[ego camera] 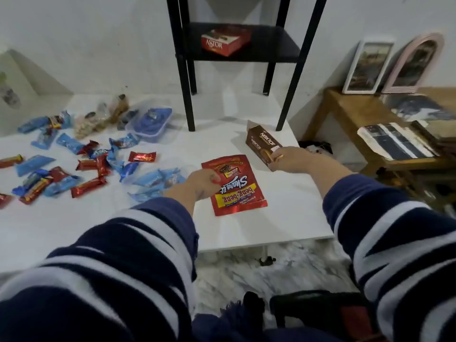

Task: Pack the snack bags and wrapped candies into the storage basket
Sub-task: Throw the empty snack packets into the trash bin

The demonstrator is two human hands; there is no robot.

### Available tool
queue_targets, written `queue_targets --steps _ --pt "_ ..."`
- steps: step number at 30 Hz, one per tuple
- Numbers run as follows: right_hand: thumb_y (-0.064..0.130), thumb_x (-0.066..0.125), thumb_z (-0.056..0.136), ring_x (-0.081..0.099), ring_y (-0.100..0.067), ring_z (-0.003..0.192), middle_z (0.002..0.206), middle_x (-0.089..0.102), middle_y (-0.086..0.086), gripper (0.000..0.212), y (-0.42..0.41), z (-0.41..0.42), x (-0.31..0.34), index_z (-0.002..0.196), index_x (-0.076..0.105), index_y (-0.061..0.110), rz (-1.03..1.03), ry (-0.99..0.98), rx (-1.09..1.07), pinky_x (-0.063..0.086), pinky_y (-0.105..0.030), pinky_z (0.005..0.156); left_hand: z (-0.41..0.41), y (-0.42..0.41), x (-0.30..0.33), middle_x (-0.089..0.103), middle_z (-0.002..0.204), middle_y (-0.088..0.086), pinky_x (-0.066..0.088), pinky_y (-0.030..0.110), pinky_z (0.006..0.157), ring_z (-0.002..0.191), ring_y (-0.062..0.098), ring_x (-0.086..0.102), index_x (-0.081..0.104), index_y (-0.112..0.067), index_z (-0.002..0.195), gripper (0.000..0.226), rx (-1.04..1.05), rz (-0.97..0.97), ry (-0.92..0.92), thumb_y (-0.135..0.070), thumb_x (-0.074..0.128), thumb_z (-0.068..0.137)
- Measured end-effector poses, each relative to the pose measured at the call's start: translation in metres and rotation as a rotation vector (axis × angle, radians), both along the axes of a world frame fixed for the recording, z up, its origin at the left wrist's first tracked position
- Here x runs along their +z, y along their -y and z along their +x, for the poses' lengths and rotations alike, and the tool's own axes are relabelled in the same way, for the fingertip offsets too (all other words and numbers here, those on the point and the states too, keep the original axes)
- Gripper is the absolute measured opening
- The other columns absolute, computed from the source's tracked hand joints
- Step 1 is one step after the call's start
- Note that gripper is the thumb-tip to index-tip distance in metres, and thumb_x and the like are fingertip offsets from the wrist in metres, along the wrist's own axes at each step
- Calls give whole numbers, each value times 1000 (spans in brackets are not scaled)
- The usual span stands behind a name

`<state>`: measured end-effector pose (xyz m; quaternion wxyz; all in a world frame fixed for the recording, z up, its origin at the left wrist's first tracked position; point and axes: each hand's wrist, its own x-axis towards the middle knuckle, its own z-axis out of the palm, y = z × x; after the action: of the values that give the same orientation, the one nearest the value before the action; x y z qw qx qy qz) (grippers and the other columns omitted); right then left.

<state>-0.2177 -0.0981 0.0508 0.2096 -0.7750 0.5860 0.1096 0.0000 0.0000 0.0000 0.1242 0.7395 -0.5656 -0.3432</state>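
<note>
A flat red Beng-Beng snack bag (235, 187) lies on the white table (291, 213) in front of me. My left hand (202, 182) pinches its left edge. My right hand (291, 160) grips the near end of a brown Nextar box (262, 144) lying at the table's right side. Several red and blue wrapped candies (91, 166) are scattered over the left half of the table. A clear plastic container with a blue inside (150, 123) stands at the back, with bagged nuts (98, 119) beside it.
A black shelf frame (187, 70) stands on the table's back, with a red Astor box (223, 41) on its shelf. A wooden side table (357, 112) to the right holds picture frames and books. A marble-patterned floor lies below the table edge.
</note>
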Motion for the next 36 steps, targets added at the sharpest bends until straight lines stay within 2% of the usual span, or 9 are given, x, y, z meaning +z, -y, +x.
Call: queue_targets --steps 2,5,8,11,16,23,28,32,36 --pt "44 58 90 50 -28 122 138 48 -8 53 19 -11 -14 137 48 22 -10 33 -18 44 -34 101 -9 11 -15 57 130 5 37 25 101 121 22 52 61 -13 120 31 81 58 -31 -17 60 89" --pt "49 62 85 49 -32 121 137 45 -10 60 49 -20 -41 139 43 29 -33 106 -31 49 -46 98 -19 25 -39 50 136 9 38 36 107 123 29 49 49 -21 132 51 168 84 44 -40 62 87" --pt "50 59 86 38 -33 130 143 36 -9 68 80 -21 -57 145 31 32 -76 82 5 45 -50 101 -37 43 -56 37 144 14 29 45 110 133 36 37 28 -25 145 86 306 104 226 -70 55 77" --pt "48 57 89 36 -36 132 146 29 -10 73 98 -16 -77 150 19 34 -68 54 32 42 -49 104 -61 49 -71 16 156 13 28 50 109 141 37 22 13 -32 149 105 417 181 218 -78 59 66" --pt "36 51 95 56 -36 113 129 42 -15 66 101 -8 -95 151 15 33 -109 137 13 52 -45 95 -77 53 -78 11 157 8 32 51 106 140 37 19 19 -41 145 94 474 185 244 -61 72 70" --pt "36 51 96 59 -33 111 129 44 -13 65 90 -15 -98 151 16 34 -160 146 10 52 -41 90 -84 57 -74 42 136 8 50 36 93 113 29 56 43 -29 140 65 678 -10 -126 -8 69 84" --pt "34 55 94 58 -29 113 128 47 -11 67 77 -15 -91 151 19 34 -138 247 -50 52 -37 90 -78 51 -65 58 130 7 54 30 82 107 21 59 49 -22 137 57 832 -215 -455 -2 65 86" --pt "26 60 91 56 -26 114 127 48 -10 70 69 10 -65 150 22 36 -133 451 -19 50 -35 89 -54 47 -33 57 129 5 54 36 90 112 21 58 52 -23 134 58 819 -353 -505 2 66 83" --pt "24 62 89 56 -25 115 126 50 -10 71 51 59 -34 149 25 37 -152 567 91 49 -36 93 -13 26 5 58 128 3 58 37 85 110 22 61 52 -26 134 58 902 -488 -472 0 67 85"
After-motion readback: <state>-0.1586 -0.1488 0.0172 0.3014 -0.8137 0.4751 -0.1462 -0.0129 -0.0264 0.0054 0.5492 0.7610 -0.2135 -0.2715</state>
